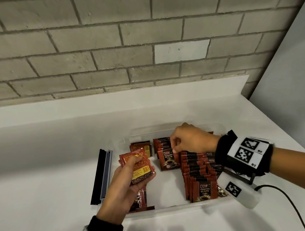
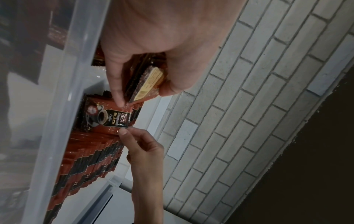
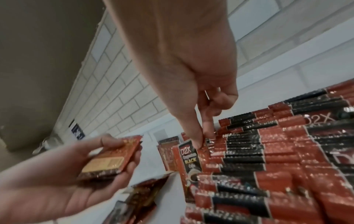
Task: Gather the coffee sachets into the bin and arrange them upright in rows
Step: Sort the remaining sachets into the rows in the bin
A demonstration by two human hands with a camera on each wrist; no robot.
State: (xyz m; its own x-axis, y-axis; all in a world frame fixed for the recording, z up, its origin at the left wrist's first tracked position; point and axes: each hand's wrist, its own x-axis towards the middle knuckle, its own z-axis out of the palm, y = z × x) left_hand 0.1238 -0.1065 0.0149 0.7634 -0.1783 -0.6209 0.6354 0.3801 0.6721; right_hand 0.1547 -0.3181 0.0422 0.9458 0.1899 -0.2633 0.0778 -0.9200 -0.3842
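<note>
A clear plastic bin sits on the white counter and holds red-and-black coffee sachets. A long upright row fills its right side, and a shorter upright row stands at the back middle. My right hand pinches the top edge of the front sachet of that shorter row, also seen in the right wrist view. My left hand grips a stack of sachets, backs up, over the bin's left part. A few loose sachets lie flat under that hand.
A black and grey-blue strip, apparently the bin's lid on edge, stands against the bin's left side. A brick wall rises behind the counter ledge. A black cable runs over the counter at the right. White bin floor shows between the rows.
</note>
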